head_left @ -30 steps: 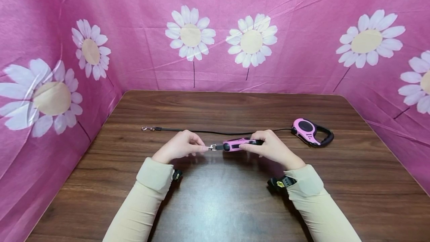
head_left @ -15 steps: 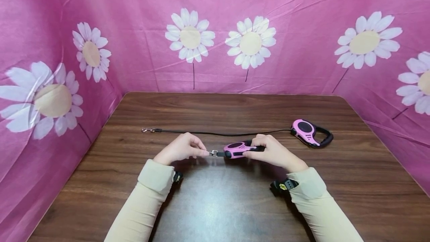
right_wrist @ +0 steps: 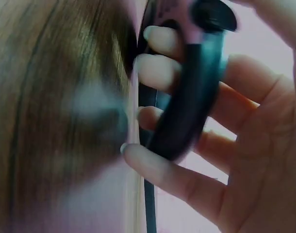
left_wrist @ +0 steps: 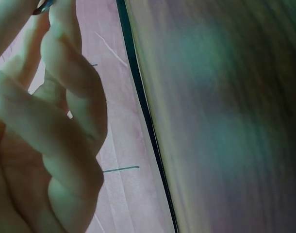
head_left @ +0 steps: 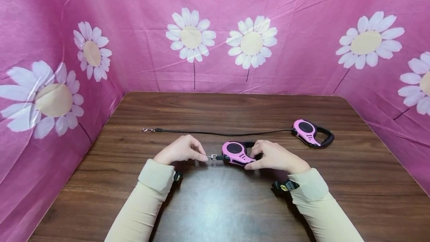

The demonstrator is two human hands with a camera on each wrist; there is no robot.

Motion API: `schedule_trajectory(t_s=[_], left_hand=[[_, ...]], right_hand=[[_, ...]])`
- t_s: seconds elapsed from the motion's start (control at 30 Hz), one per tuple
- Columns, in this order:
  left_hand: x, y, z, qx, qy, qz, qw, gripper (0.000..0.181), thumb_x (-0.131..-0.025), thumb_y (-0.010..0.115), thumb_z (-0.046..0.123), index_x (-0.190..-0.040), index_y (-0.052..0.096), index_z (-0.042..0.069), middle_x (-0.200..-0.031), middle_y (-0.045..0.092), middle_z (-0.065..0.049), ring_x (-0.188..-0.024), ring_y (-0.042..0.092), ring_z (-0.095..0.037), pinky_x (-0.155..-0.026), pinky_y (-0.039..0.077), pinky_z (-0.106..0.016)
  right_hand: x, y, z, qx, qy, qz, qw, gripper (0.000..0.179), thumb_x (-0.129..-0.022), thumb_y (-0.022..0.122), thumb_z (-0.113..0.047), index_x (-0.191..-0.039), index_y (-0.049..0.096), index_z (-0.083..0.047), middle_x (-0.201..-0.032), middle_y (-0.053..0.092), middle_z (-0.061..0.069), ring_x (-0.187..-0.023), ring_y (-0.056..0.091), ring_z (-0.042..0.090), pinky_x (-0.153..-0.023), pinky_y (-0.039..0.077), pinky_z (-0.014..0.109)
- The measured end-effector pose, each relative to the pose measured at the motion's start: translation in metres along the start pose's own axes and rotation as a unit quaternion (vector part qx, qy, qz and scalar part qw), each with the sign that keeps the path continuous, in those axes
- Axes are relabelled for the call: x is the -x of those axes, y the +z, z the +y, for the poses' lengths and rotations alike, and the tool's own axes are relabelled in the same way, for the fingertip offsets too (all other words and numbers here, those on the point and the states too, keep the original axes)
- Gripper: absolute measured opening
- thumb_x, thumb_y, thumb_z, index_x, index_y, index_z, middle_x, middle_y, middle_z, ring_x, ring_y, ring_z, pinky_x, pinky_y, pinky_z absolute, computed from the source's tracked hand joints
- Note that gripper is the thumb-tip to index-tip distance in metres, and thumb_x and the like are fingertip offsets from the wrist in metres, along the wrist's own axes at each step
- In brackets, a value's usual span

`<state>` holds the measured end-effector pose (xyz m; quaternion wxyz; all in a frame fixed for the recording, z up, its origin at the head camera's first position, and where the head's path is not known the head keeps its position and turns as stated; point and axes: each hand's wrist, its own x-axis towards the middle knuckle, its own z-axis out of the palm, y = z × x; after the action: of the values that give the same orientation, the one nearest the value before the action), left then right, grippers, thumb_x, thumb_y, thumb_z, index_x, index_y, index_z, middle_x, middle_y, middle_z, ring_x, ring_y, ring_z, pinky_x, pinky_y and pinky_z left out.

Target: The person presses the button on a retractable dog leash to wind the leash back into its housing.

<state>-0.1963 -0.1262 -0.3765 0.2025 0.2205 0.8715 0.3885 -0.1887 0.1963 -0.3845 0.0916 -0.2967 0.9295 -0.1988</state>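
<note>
Head view: a wood-grained table (head_left: 215, 109) is seen, backed and flanked by a pink cloth (head_left: 134, 18) printed with white daisies (head_left: 190, 36).
Left hand (head_left: 183, 149): the free end of a metal clip (head_left: 214, 157) is pinched between thumb and fingertips.
Right hand (head_left: 277, 156): a black handle (right_wrist: 194, 92) is gripped by curled fingers, whose tips are shown past its edge in the right wrist view.
Near reel (head_left: 240, 156): this pink and black leash reel is held between the two hands, its round face turned upward; whether the table is touched by it cannot be told.
Short strap (head_left: 220, 157): the metal clip is joined by it to the near reel.
Far reel (head_left: 306, 128): a matching reel is laid on the table farther back, to the right, with its loop handle pointed right.
Cord (head_left: 231, 135): from the far reel it is stretched leftward, just beyond both hands, to a second clip (head_left: 148, 130).
Sleeves (head_left: 142, 202): both are pale and folded back at the cuff.
Wrist straps (head_left: 290, 185): dark devices are worn on both wrists.
</note>
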Motion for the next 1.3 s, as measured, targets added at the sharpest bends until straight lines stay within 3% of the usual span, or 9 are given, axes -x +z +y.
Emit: schedule_trajectory(t_s=[0.33, 0.53, 0.77, 1.1, 1.3], left_hand=[[-0.001, 0.003, -0.002, -0.027, 0.011, -0.033, 0.9990, 0.010, -0.081, 0.082, 0.022, -0.083, 0.078, 0.013, -0.071, 0.073, 0.004, -0.062, 0.057, -0.005, -0.062, 0.046, -0.025], [0.000, 0.005, 0.000, -0.044, 0.010, -0.040, 0.9982, 0.009, -0.080, 0.082, 0.021, -0.080, 0.077, 0.014, -0.068, 0.072, 0.005, -0.063, 0.058, -0.004, -0.063, 0.046, -0.024], [-0.001, 0.007, 0.002, -0.067, -0.005, -0.040, 0.9969, 0.010, -0.079, 0.083, 0.020, -0.079, 0.075, 0.014, -0.068, 0.071, 0.007, -0.064, 0.057, -0.002, -0.065, 0.047, -0.022], [-0.001, 0.009, 0.005, -0.080, -0.015, -0.037, 0.9960, 0.012, -0.079, 0.083, 0.019, -0.078, 0.073, 0.013, -0.071, 0.071, 0.006, -0.066, 0.056, -0.002, -0.065, 0.046, -0.021], [-0.001, 0.010, 0.003, -0.084, -0.026, -0.036, 0.9955, 0.013, -0.078, 0.085, 0.021, -0.077, 0.073, 0.015, -0.071, 0.070, 0.008, -0.067, 0.057, -0.003, -0.065, 0.047, -0.022]], right_hand=[[0.001, 0.003, -0.004, 0.018, 0.012, -0.005, 0.9998, 0.029, -0.072, 0.081, -0.054, -0.069, 0.063, -0.031, -0.088, 0.056, -0.015, -0.080, 0.052, 0.005, -0.066, 0.043, 0.027], [0.000, 0.006, -0.005, 0.028, 0.013, 0.000, 0.9995, 0.032, -0.069, 0.084, -0.052, -0.067, 0.061, -0.029, -0.087, 0.052, -0.013, -0.084, 0.050, 0.007, -0.066, 0.042, 0.027], [-0.002, 0.006, -0.004, 0.024, -0.022, 0.013, 0.9994, 0.030, -0.067, 0.088, -0.044, -0.067, 0.066, -0.025, -0.081, 0.054, -0.012, -0.089, 0.049, 0.011, -0.072, 0.046, 0.028], [-0.003, -0.001, -0.002, 0.004, -0.056, 0.019, 0.9982, 0.019, -0.075, 0.085, -0.034, -0.084, 0.077, -0.019, -0.088, 0.063, -0.012, -0.097, 0.056, 0.014, -0.087, 0.049, 0.034], [0.000, -0.010, 0.004, -0.014, -0.062, 0.054, 0.9965, 0.014, -0.079, 0.082, -0.029, -0.087, 0.077, -0.019, -0.088, 0.066, -0.012, -0.097, 0.058, 0.015, -0.088, 0.047, 0.036]])
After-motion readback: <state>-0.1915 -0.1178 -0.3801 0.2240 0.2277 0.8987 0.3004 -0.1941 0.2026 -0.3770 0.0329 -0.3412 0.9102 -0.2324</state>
